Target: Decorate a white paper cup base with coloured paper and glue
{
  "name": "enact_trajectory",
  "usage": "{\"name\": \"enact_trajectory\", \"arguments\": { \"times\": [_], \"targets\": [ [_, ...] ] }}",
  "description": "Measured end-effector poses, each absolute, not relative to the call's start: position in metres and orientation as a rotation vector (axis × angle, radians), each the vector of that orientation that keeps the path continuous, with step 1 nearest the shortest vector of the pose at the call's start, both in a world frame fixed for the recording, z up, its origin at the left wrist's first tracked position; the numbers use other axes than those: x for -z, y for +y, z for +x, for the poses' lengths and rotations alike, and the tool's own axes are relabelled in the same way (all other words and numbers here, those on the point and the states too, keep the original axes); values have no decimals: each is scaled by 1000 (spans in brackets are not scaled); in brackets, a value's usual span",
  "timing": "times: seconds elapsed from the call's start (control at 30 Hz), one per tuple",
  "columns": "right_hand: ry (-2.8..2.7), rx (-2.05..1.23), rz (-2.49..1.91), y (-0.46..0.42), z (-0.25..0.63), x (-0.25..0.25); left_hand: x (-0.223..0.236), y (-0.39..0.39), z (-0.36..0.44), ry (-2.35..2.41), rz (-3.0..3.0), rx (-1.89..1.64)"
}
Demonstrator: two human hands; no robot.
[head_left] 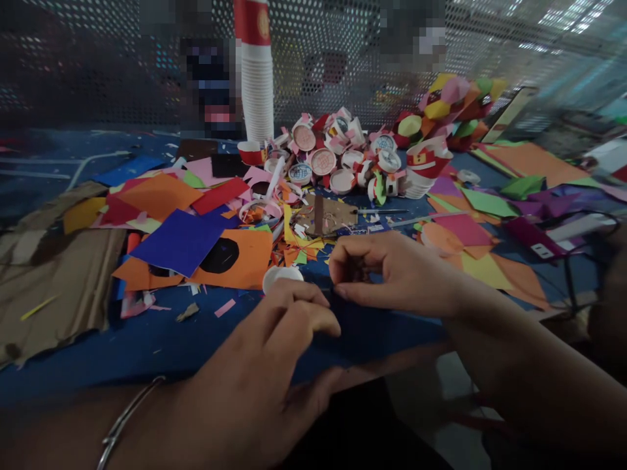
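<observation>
My right hand (392,271) is over the blue table near its front edge, thumb and index finger pinched together. Whatever lies between those fingertips is too small and dark to make out. To its left, my left hand (274,352) has bent fingers with the thumb apart from them, and nothing shows in it. Just beyond the left fingers is a small white paper cup bottom (283,277), partly hidden by them. An orange sheet (249,258) with a black paper disc (220,255) and a blue sheet (179,241) lie past the left hand.
A tall stack of paper cups (257,91) stands at the back beside a heap of cut cup bottoms (323,160). Torn cardboard (53,287) covers the left. Coloured paper (539,163) and a purple box (533,238) lie right. A perforated metal screen (318,39) rises behind.
</observation>
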State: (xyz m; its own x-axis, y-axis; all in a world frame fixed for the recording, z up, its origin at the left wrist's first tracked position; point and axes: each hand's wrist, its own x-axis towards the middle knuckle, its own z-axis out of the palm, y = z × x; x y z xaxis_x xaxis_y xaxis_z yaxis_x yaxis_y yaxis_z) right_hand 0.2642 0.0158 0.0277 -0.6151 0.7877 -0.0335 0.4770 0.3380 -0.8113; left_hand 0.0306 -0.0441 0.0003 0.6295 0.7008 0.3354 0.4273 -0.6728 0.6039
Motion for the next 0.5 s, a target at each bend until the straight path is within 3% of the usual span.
{"name": "enact_trajectory", "arguments": {
  "times": [0.33, 0.5],
  "targets": [
    [-2016, -1137, -1103, -2, 257, -33, 4, -26, 37, 861, 2198, -741],
    [-2164, -749, -1343, -15, 278, -21, -1, -27, 33, 955, 2129, -798]
  ]
}}
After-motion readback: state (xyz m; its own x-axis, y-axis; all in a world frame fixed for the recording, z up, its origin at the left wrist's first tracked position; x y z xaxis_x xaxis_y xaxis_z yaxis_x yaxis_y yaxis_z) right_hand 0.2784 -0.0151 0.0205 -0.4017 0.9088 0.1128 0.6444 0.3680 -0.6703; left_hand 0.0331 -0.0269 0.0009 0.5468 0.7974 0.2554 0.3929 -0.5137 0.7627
